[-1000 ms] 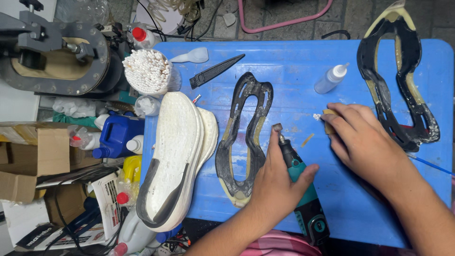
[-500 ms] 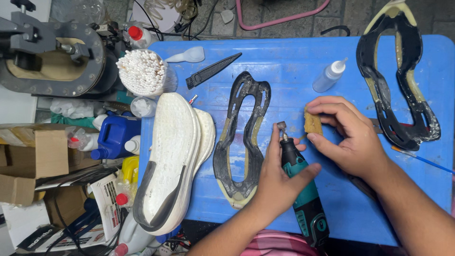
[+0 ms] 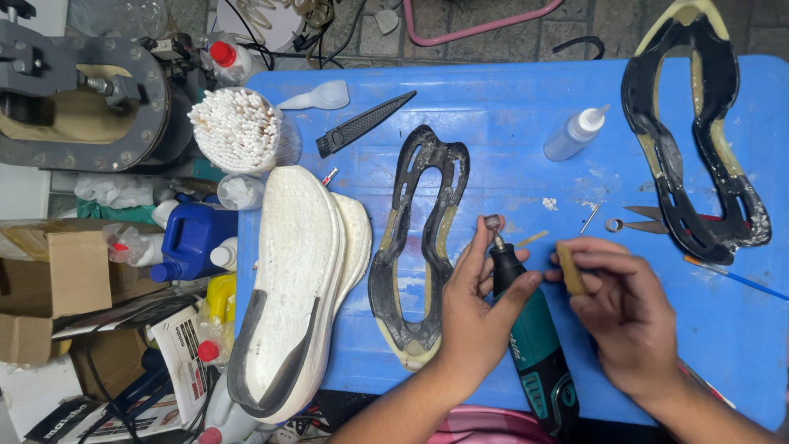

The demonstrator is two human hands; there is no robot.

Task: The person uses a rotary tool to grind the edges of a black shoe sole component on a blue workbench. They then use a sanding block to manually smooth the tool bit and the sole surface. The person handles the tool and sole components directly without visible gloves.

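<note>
One head-worn camera looks almost straight down on the blue table (image 3: 509, 123), close enough that the table fills most of the frame. Its far edge sits at the top, cluttered floor shows left of the table, and the wearer's forearms enter from its near edge.

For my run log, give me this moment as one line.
left hand: grips rotary tool, bit up | right hand: pinches tan block beside bit | black outsole: flat on blue table, untouched

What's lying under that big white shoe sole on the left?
Under the white sole a second pale sole peeks out on its right, resting on the blue table. How far it extends underneath is covered.
</note>
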